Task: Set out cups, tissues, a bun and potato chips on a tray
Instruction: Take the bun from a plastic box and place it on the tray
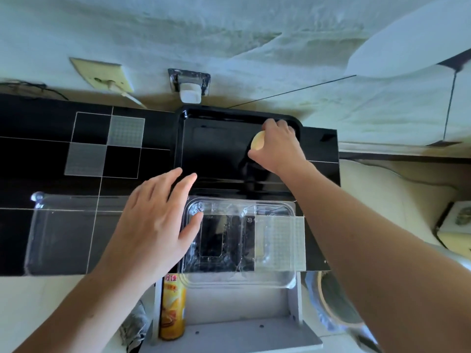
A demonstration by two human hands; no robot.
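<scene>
Our right hand curls around the bun over the black tray, which we judge soft and light, so we hold its sides gently, while our left hand hovers open.

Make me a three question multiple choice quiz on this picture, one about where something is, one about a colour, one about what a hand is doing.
1. Where is the bun?
A. over the tray
B. in the clear box
C. beside the chips can

2. What colour is the tray?
A. white
B. black
C. red

3. What is the left hand doing?
A. gripping the can
B. holding a cup
C. open, holding nothing

Answers: 1 A, the right hand holds the bun above the tray's far right corner. 2 B, its surface is glossy black. 3 C, its fingers are spread and nothing is in its grip.
</scene>
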